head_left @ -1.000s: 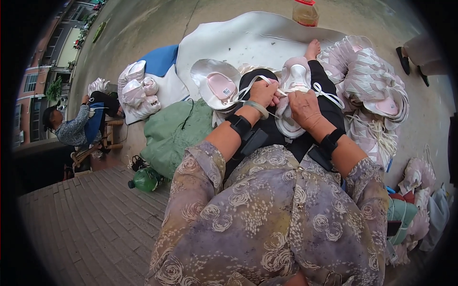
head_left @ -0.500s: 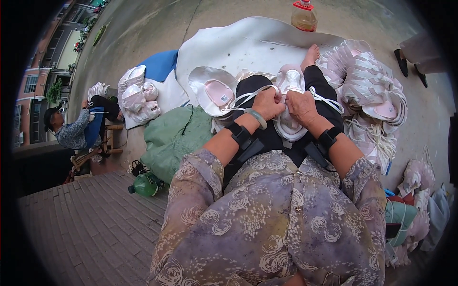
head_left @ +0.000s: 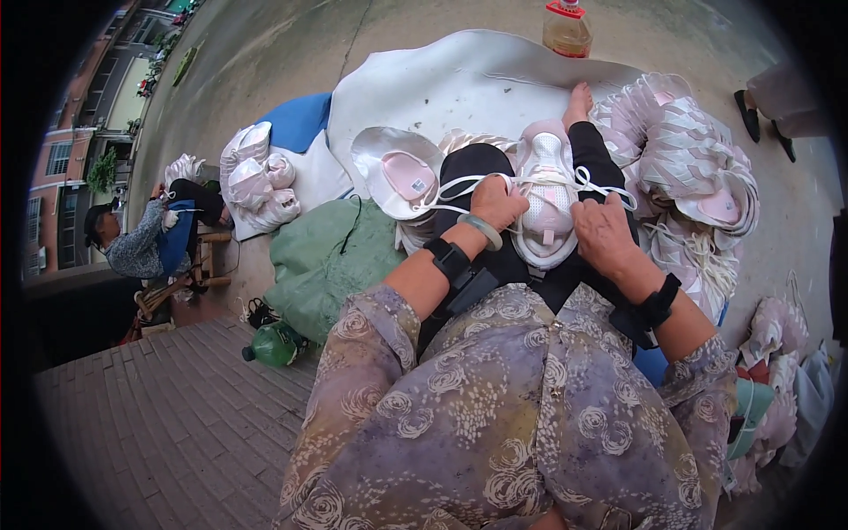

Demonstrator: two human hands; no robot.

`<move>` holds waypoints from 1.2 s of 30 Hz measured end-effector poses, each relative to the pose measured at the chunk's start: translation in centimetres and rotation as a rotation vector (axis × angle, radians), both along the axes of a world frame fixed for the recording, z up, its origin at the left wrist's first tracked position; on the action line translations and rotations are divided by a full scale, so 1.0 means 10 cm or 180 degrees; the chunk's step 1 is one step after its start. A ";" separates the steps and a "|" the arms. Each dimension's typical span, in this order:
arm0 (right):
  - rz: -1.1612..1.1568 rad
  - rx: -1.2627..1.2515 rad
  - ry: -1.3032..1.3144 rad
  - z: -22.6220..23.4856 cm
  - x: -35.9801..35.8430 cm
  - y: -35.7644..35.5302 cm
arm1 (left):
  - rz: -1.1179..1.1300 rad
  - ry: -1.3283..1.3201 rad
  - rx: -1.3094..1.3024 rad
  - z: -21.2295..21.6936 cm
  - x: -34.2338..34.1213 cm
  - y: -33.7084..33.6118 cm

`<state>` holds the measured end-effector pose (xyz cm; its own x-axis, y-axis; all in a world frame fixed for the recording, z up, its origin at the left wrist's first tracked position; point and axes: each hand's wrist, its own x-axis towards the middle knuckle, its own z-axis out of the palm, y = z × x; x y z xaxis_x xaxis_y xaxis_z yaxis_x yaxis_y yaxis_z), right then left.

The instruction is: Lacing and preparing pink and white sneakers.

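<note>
A pink-and-white shoe upper (head_left: 546, 201) lies on the person's lap at the upper centre of the frame, toe pointing up toward a bare foot (head_left: 579, 102). White laces (head_left: 590, 181) run across it and loop out to both sides. The left hand (head_left: 496, 203) sits at the upper's left edge, fingers curled shut around a lace. The right hand (head_left: 602, 231) rests on its right edge, fingers bent down against the upper; whether they pinch a lace cannot be told. Both wrists carry black bands, and the left also wears a pale green bangle (head_left: 485, 231).

Just left of the upper lies another upper (head_left: 399, 175), opened flat, white with a pink lining. To the right, a heap of uppers (head_left: 685, 168) fills the upper right of the frame. Beneath it all spreads a white sheet (head_left: 459, 84), with a bottle (head_left: 566, 26) of amber liquid at its top edge. A green sack (head_left: 325, 261) lies at centre left, a green bottle (head_left: 274, 344) below it on the brick paving. A second pile of uppers (head_left: 256, 177) sits further left by a blue cloth (head_left: 296, 119). At the far left another person (head_left: 141, 243) sits on a low stool
</note>
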<state>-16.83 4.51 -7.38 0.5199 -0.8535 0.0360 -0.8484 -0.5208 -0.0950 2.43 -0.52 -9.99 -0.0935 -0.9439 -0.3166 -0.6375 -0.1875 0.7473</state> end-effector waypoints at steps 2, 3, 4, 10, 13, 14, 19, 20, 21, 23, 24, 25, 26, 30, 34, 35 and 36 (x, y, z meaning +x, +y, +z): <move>-0.0196 0.0017 0.0028 -0.02 -0.44 0.28 | 0.0067 0.0553 0.0464 -0.08 0.05 -0.04; -0.0387 0.0093 0.0065 -0.03 -0.69 0.43 | 0.0119 0.1097 0.0940 -0.11 0.07 -0.08; -0.0550 -0.0120 0.0008 -0.07 -0.96 0.58 | 0.0209 0.1493 0.1151 -0.05 0.08 -0.10; -0.1635 -0.0380 -0.0336 -0.33 -1.88 1.29 | 0.0606 0.2486 0.1718 0.09 0.31 -0.21; -0.1412 0.0101 -0.0541 -0.49 -1.70 1.26 | 0.0790 0.2305 0.1400 0.13 0.26 -0.23; -0.1310 0.0410 -0.0483 -0.50 -1.66 1.17 | 0.0708 0.1947 0.1019 0.11 0.25 -0.25; -0.1053 -0.0207 -0.0960 -0.23 -1.16 0.58 | 0.0729 0.1680 -0.0175 0.07 0.07 -0.22; -0.0944 -0.0309 -0.1195 -0.22 -1.04 0.47 | 0.0683 0.1924 -0.0484 0.05 0.03 -0.23; -0.0831 -0.0404 -0.1431 -0.20 -0.91 0.37 | 0.0677 0.1913 -0.0466 0.05 0.00 -0.23; -0.0517 -0.0323 -0.1718 -0.19 -0.65 0.21 | 0.0650 0.1978 -0.0454 0.08 -0.07 -0.23; -0.0432 -0.0311 -0.1799 -0.20 -0.53 0.15 | 0.0653 0.1961 -0.0439 0.09 -0.08 -0.22; -0.0348 -0.0303 -0.1875 -0.21 -0.43 0.10 | 0.0662 0.1836 -0.0529 0.09 -0.09 -0.23; -0.0334 -0.0211 -0.1806 -0.19 -0.35 0.07 | 0.0671 0.1708 -0.0619 0.10 -0.10 -0.23; -0.0616 0.0301 -0.1655 -0.20 -0.26 0.04 | 0.0604 0.1820 -0.0548 0.04 -0.04 -0.23; -0.0764 0.0346 -0.2579 -0.27 -0.30 0.05 | 0.0527 0.1594 -0.0628 -0.05 0.02 -0.17; -0.0758 0.0366 -0.2573 -0.23 -0.34 0.05 | 0.0493 0.1397 -0.0545 -0.07 0.03 -0.18; -0.0977 0.0540 -0.2595 -0.19 -0.40 0.06 | 0.0457 0.1197 -0.0458 -0.08 0.04 -0.18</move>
<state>-20.79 5.13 -9.31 0.1350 -0.9785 0.1556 -0.5830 -0.2054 -0.7860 2.81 -2.28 -10.76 -0.0416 -0.9878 -0.1498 -0.2905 -0.1315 0.9478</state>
